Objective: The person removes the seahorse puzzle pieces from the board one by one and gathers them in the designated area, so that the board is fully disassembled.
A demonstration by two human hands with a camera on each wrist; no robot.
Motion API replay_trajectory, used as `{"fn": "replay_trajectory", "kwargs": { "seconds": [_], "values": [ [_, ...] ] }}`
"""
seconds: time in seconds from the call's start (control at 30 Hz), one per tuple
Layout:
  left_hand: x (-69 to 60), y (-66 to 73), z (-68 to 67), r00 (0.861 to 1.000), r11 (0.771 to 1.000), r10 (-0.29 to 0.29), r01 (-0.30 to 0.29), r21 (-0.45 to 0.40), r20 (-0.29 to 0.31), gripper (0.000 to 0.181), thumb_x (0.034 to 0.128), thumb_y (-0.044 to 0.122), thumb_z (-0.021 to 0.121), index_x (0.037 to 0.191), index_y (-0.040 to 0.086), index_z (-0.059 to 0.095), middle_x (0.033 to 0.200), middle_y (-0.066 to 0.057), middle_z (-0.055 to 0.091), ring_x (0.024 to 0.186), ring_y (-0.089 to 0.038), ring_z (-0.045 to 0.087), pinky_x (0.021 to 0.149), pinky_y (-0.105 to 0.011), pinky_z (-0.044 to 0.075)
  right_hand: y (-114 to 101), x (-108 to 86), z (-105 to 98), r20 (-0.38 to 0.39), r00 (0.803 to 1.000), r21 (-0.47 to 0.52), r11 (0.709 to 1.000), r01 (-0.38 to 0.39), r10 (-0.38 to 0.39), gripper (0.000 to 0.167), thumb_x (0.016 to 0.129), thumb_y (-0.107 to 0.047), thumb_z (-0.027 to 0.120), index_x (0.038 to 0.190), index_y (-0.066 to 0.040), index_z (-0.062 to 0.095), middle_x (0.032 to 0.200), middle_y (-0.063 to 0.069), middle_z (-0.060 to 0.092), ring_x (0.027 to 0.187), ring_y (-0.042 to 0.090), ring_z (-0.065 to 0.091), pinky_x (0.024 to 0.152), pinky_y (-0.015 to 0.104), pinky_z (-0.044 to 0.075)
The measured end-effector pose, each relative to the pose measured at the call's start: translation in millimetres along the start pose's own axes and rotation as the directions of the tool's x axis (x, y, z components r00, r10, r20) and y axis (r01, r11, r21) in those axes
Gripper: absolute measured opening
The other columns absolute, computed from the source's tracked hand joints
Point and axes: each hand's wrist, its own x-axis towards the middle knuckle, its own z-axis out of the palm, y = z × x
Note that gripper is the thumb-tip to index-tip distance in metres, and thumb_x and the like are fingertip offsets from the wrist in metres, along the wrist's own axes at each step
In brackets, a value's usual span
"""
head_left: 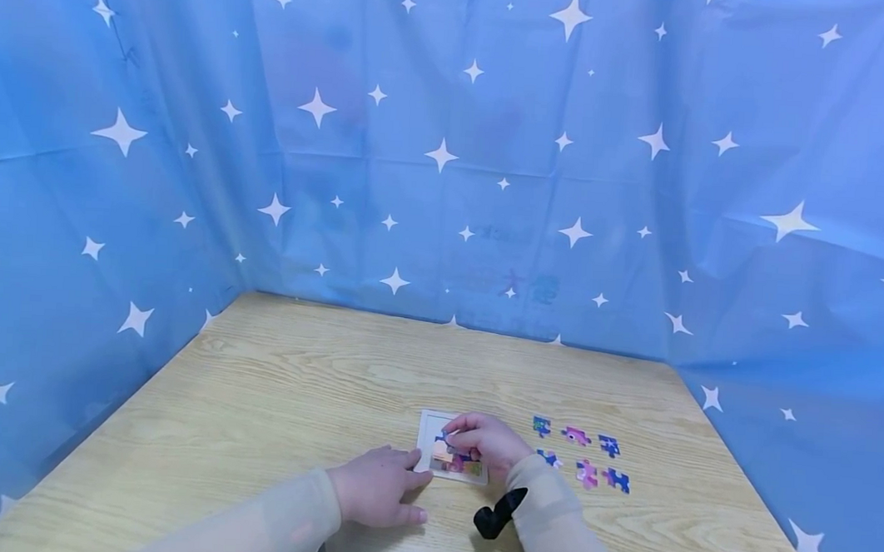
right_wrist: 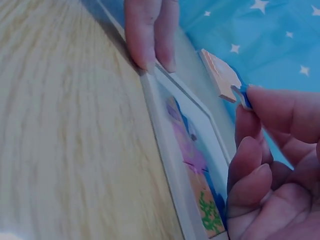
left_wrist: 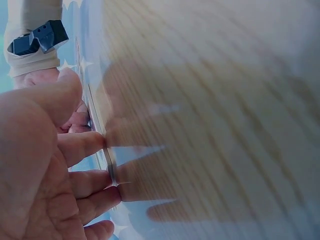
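Observation:
A small white puzzle tray (head_left: pixel 423 442) lies flat on the table, with a few joined jigsaw pieces (right_wrist: pixel 194 160) along its near side. My right hand (head_left: pixel 489 441) is over the tray and pinches a jigsaw piece (right_wrist: pixel 219 75) between thumb and forefinger. That piece, pale peach with a blue edge, is held tilted above the tray in the right wrist view. My left hand (head_left: pixel 380 487) rests at the tray's left near corner, its fairly straight fingers (left_wrist: pixel 92 182) touching the rim. The left palm faces the left wrist camera.
Several loose jigsaw pieces lie right of the tray in two rows, among them a pink piece (head_left: pixel 586 474) and a blue piece (head_left: pixel 616 480). The wooden table (head_left: pixel 317 369) meets a blue star-patterned curtain (head_left: pixel 438 209) at the back and sides.

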Motion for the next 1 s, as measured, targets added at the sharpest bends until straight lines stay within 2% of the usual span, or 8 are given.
{"fn": "replay_trajectory", "kwargs": {
  "seconds": [0.13,0.27,0.53,0.77,1.0],
  "values": [
    [-0.4,0.3,-0.2,1.0,1.0,-0.007,0.007,-0.005,0.001,0.063,0.0903,0.061,0.051,0.14,0.022,0.053,0.145,-0.013,0.045,0.132,-0.028,0.044,0.11,-0.045,0.034,1,-3.0,-8,0.018,1.0,-0.005,1.0,-0.004,0.004,0.022,0.088,-0.011,0.065,0.106,0.001,0.065,0.086,0.002,0.059,0.069,0.016,0.046,0.062,0.024,0.038],
    [-1.2,1.0,-0.6,1.0,1.0,-0.013,0.013,-0.016,0.005,0.063,0.0904,0.061,0.051,0.14,0.023,0.053,0.146,-0.013,0.044,0.132,-0.028,0.043,0.109,-0.044,0.034,2,-12.3,-20,-0.009,1.0,0.0,1.0,-0.015,0.015,0.025,0.089,-0.013,0.066,0.109,0.001,0.064,0.086,0.002,0.057,0.064,0.015,0.042,0.059,0.023,0.036],
    [-1.7,1.7,-0.6,1.0,0.999,-0.024,0.024,-0.038,0.016,0.063,0.0905,0.061,0.051,0.14,0.023,0.052,0.148,-0.012,0.042,0.135,-0.026,0.04,0.111,-0.043,0.031,10,-35.4,-55,-0.055,0.998,-0.009,1.0,-0.006,0.006,0.022,0.088,-0.013,0.069,0.105,0.0,0.064,0.088,0.002,0.055,0.065,0.015,0.041,0.06,0.026,0.036],
    [-1.6,2.4,-0.7,0.999,0.997,-0.041,0.042,-0.068,0.021,0.061,0.0904,0.06,0.052,0.14,0.023,0.052,0.148,-0.011,0.042,0.135,-0.027,0.04,0.112,-0.042,0.031,19,-58.6,-82,-0.113,0.993,-0.04,0.998,-0.049,0.044,0.021,0.086,-0.014,0.071,0.101,-0.001,0.064,0.096,0.004,0.059,0.08,0.018,0.047,0.069,0.029,0.041],
    [-0.8,1.9,-0.6,0.999,0.997,-0.038,0.04,-0.063,0.025,0.061,0.0906,0.06,0.051,0.14,0.024,0.052,0.147,-0.011,0.043,0.135,-0.027,0.04,0.111,-0.042,0.032,29,-78.7,-105,-0.152,0.987,-0.191,0.978,-0.082,0.053,0.023,0.085,-0.016,0.073,0.1,0.0,0.066,0.104,0.007,0.058,0.093,0.022,0.05,0.077,0.033,0.042]
  ]
}}
